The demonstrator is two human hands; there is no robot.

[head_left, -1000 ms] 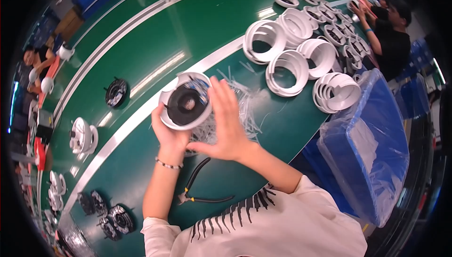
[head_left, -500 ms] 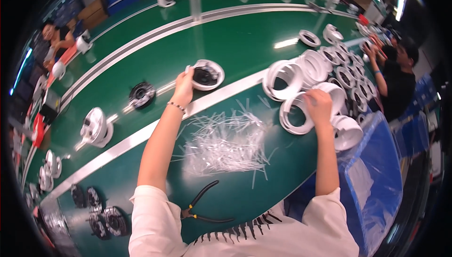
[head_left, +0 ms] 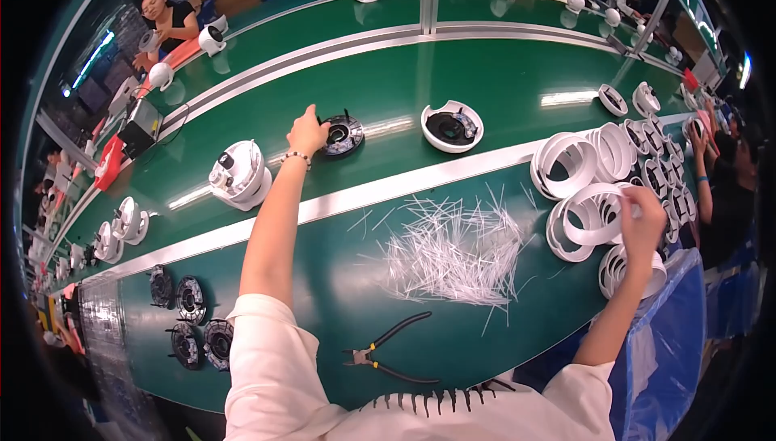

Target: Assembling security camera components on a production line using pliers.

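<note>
My left hand [head_left: 308,135] is at the left edge of a black round part [head_left: 343,135] lying on the green belt; its thumb and forefinger are apart. Right of that part, a white bowl-shaped housing [head_left: 453,127] with a black inside rests on the belt. My right hand [head_left: 644,219] grips a white ring [head_left: 594,216], tilted over another white ring [head_left: 558,235] on the bench. Between my arms lies a loose heap of thin clear-white strips [head_left: 453,251]. Cutting pliers [head_left: 368,354] with black and yellow handles lie near my body.
Stacked white rings [head_left: 612,152] and several black-centred rings [head_left: 659,168] crowd the right side. A blue-lined bin [head_left: 663,352] stands at the lower right. White assemblies [head_left: 241,174] sit on the belt at left, above black round parts [head_left: 191,301]. Other people work across and beside the belt.
My left hand has left the white housing and moved left to the black round part. My right hand has raised a white ring off the others. The view has turned left.
</note>
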